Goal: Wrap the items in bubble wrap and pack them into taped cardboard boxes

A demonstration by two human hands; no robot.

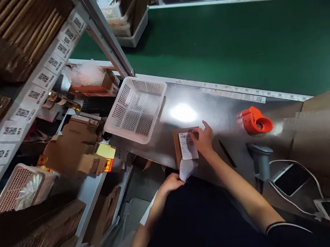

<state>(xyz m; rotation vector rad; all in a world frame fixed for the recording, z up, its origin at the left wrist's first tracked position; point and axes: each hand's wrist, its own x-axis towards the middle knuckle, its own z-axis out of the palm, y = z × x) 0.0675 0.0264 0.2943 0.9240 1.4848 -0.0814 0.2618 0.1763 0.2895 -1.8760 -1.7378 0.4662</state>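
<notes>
A small brown cardboard box (176, 141) lies on the metal bench in front of me, with a white printed shipping label (189, 148) over its top. My right hand (204, 138) is at the label's upper right edge, thumb and forefinger drawn together on it while another finger sticks up. Below the box, my left hand (172, 182) pinches a piece of white paper (186, 169), which curls up over the label's lower end. Whether this paper is still joined to the label I cannot tell.
A white perforated basket (112, 125) stands left of the box. To the right are an orange tape dispenser (255, 121), a dark pen (227, 153), a grey scanner (262, 160) and a phone (292, 179). Behind runs a green conveyor belt (218, 48); shelves of flat cartons (12, 30) rise at left.
</notes>
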